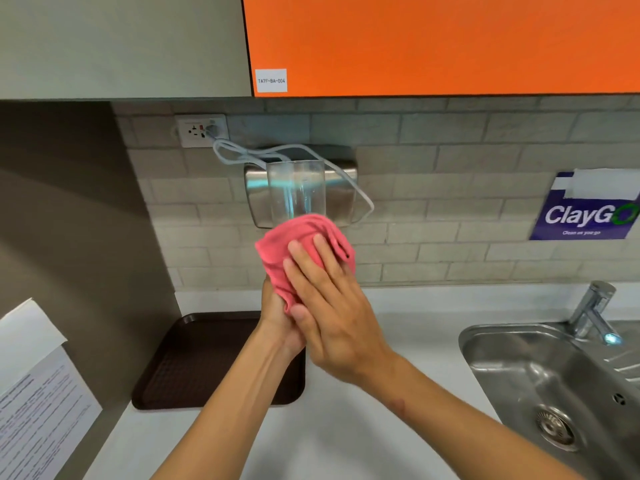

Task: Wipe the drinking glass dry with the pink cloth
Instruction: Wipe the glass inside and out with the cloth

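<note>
Grey brick-tiled wall (450, 140) backs a white worktop (346, 431). Held up well above it, a clear drinking glass (296, 188) stands upright, its lower part wrapped in a crumpled pink cloth (277, 249). The right hand (332, 317) lies over the cloth, fingers nearly straight, thumb tucked beneath. The left hand (273, 313) curls round the cloth's bunched lower end; the glass base is hidden. Behind the glass hangs a brushed steel wall box (343, 195). A dark brown plastic tray (194, 358) fills the worktop's rear left corner, and a stainless steel sink (512, 368) sits at the right edge.
</note>
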